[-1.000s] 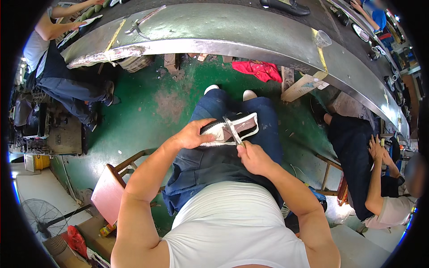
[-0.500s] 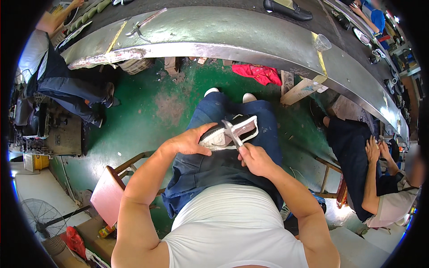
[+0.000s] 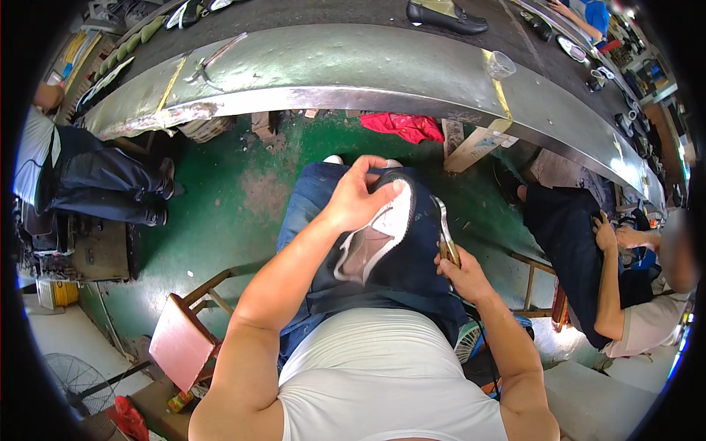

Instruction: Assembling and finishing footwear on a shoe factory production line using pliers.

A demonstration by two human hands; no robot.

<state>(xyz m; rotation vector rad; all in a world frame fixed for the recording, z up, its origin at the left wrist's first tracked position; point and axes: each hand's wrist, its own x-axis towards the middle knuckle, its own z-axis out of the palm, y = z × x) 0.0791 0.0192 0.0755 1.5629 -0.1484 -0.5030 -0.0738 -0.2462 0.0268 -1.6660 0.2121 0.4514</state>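
Observation:
My left hand [image 3: 359, 197] grips a shoe [image 3: 375, 239] above my lap. Its thumb presses on the white area near the far end, while the fingers curl round the dark edge. The shoe slants, with its far end up and away from me and its near end toward my waist. A white rim and a greyish-pink middle face up, slightly blurred. Off to the right of the shoe, apart from it, my right hand [image 3: 465, 273] is closed round the brownish handle of a hammer [image 3: 443, 220]. The hammer's curved metal part points away from me, over my right thigh.
A metal-edged bench [image 3: 294, 70] curves across the far side, bearing another tool [image 3: 213, 59], a black shoe [image 3: 448, 18] and a clear cup [image 3: 501, 65]. A pink-seated chair [image 3: 180, 342] stands at left. People sit or stand on both sides. Red cloth [image 3: 401, 126] lies beneath the bench.
The shoe has turned from lying sideways to pointing away from me. My left hand has shifted to its far end. My right hand has drawn the hammer off the shoe to the right.

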